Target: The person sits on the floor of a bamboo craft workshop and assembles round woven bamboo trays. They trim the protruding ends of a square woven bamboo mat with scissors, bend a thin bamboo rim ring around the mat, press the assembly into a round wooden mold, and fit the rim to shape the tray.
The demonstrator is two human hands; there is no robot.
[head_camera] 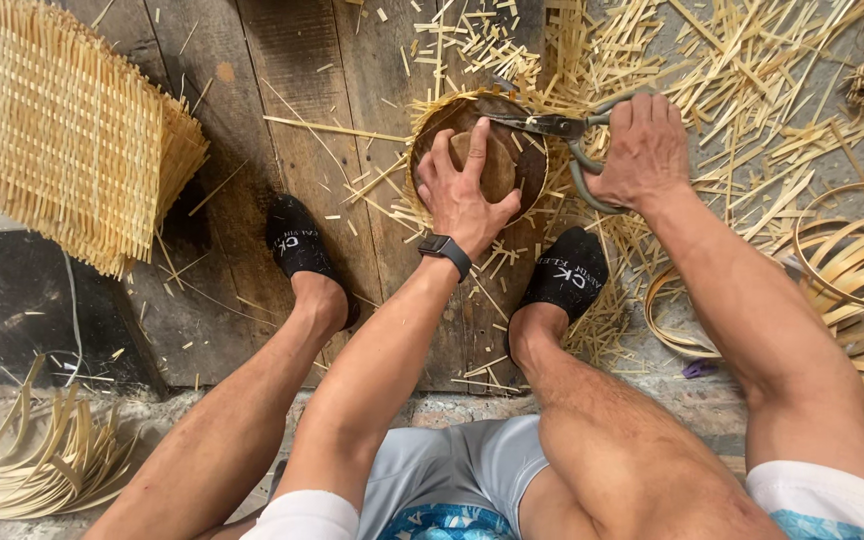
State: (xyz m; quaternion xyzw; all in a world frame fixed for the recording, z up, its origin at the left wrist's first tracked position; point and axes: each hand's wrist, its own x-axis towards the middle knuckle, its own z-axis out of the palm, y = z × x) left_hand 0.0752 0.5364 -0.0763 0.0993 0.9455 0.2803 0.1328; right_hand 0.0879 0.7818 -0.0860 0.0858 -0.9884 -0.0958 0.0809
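My left hand [462,185] presses down on a round brown wooden form [527,165] that lies on a woven bamboo piece [432,110] on the wooden boards. My right hand [644,148] grips the grey looped handles of a pair of large shears [552,125]. Their blades lie across the top edge of the round form, pointing left. A dark watch sits on my left wrist. My two feet in black socks rest on the boards on either side of my left arm.
A stack of woven bamboo mats [62,130] lies at the upper left. Cut bamboo slivers [752,90] litter the floor at the upper right. Coiled bamboo hoops [852,270] lie at the right, loose strips [42,460] at the lower left.
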